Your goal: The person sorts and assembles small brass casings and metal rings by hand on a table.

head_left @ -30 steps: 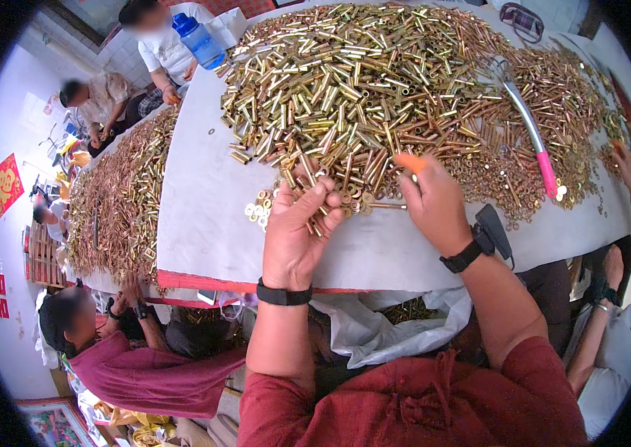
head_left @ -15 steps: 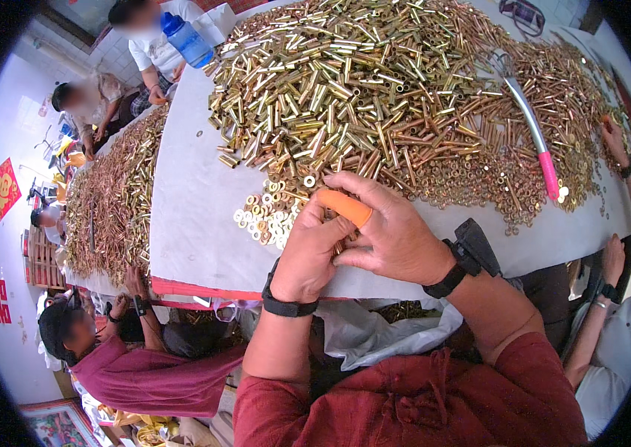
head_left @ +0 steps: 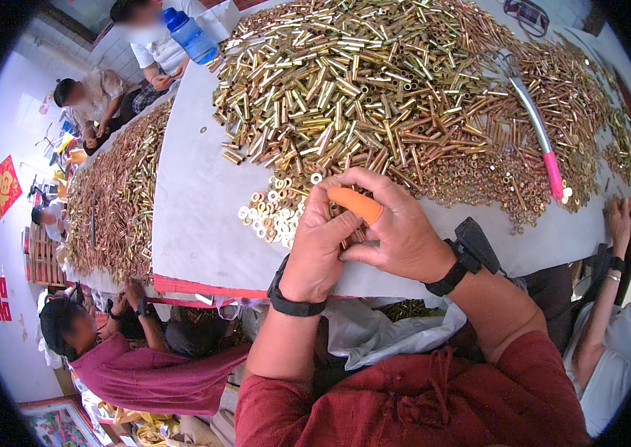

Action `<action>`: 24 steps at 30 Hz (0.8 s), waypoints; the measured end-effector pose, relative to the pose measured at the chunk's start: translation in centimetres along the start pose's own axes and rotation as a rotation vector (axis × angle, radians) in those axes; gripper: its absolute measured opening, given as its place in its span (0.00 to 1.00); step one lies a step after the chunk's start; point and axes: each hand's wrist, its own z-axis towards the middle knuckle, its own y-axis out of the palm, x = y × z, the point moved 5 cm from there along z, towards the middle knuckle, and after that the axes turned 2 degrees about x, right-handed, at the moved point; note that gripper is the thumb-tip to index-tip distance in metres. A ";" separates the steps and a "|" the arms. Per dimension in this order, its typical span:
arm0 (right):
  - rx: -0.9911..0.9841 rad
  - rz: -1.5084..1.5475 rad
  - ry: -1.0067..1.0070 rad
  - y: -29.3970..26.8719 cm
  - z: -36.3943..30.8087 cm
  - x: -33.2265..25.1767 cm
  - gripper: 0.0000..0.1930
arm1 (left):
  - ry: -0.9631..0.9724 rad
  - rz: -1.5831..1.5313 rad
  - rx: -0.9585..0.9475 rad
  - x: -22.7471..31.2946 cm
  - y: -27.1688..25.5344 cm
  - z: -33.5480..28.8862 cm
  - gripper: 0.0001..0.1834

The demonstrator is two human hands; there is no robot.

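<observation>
My left hand (head_left: 315,257) and my right hand (head_left: 412,235) meet above the near edge of the white-covered table (head_left: 200,231). Their fingers close around a few copper-coloured metal pieces (head_left: 354,238), mostly hidden by the palms. An orange finger cot (head_left: 356,205) covers a finger of my right hand. Beside my left hand lies a small heap of pale ring washers (head_left: 265,216). Just beyond my fingers spreads a large pile of brass and copper tubes (head_left: 323,104), with small copper rings (head_left: 494,182) along its near right side.
A metal hand rake with a pink grip (head_left: 553,175) lies on the pile's right. A blue bottle (head_left: 189,36) stands at the far left. Another tube-covered table (head_left: 114,208) is at left, with people seated around it. A co-worker's hands (head_left: 620,220) are at the right edge.
My hands stay together, with small shifts of the fingers. The whole view has slid slightly. At the right, the co-worker's two hands have come together near the table's edge.
</observation>
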 end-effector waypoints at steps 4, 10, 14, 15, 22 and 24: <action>0.020 0.019 0.014 0.0 0.3 0.2 0.41 | 0.009 -0.003 -0.014 0.1 0.3 -0.1 0.23; -0.015 -0.024 0.009 -0.5 0.8 -0.8 0.41 | -0.038 0.025 -0.011 0.5 0.9 -0.4 0.28; -0.029 -0.082 -0.059 -0.3 0.6 -1.3 0.39 | -0.047 -0.039 -0.034 -0.1 0.5 -0.3 0.24; -0.033 -0.074 -0.056 -0.1 0.6 -1.4 0.39 | -0.057 -0.040 -0.050 -0.4 0.0 -0.3 0.23; -0.021 -0.086 -0.176 0.5 -0.1 -2.6 0.31 | -0.071 -0.170 0.002 -0.8 -0.3 -0.6 0.25; 0.019 -0.138 -0.152 0.4 -0.1 -2.5 0.32 | -0.058 -0.179 0.050 -0.3 -0.6 -0.9 0.29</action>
